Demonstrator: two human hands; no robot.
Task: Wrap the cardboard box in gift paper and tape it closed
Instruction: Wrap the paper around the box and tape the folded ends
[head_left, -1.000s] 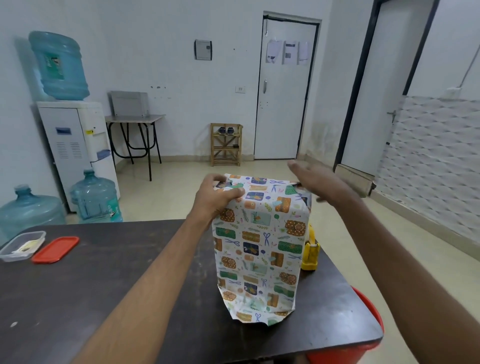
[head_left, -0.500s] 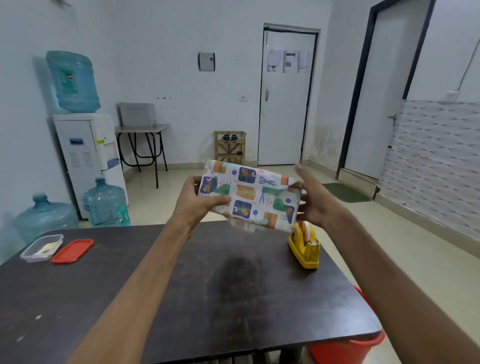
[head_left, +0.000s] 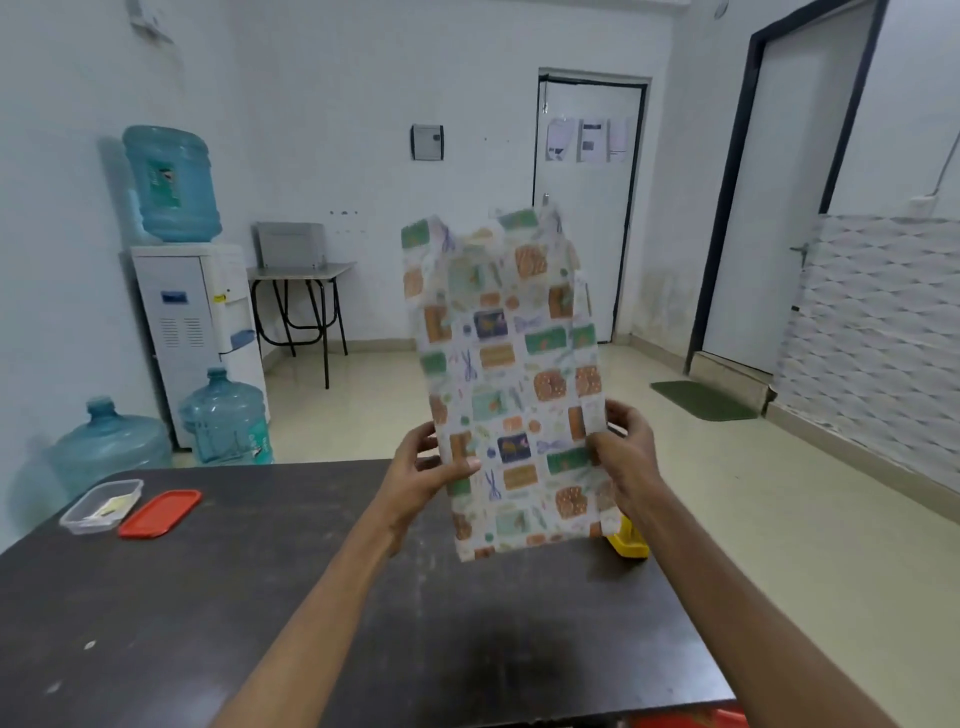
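Observation:
The box wrapped in patterned gift paper (head_left: 506, 374) stands tall and upright in the air above the far side of the dark table (head_left: 260, 597). It looks blurred. My left hand (head_left: 423, 470) grips its lower left edge, thumb on the front face. My right hand (head_left: 626, 452) grips its lower right edge. The cardboard itself is hidden under the paper. A yellow tape dispenser (head_left: 628, 540) sits on the table just behind the wrapped box's lower right corner, mostly hidden.
A clear plastic container (head_left: 101, 506) and its red lid (head_left: 161, 513) lie at the table's far left. A red bucket (head_left: 685, 719) shows below the table's right front. Water jugs (head_left: 226, 415) and a dispenser (head_left: 197, 332) stand by the left wall.
The wrapped box was lifted off the table, turned flat at chest height, and now stands upright again in the air, held at its lower end by both hands.

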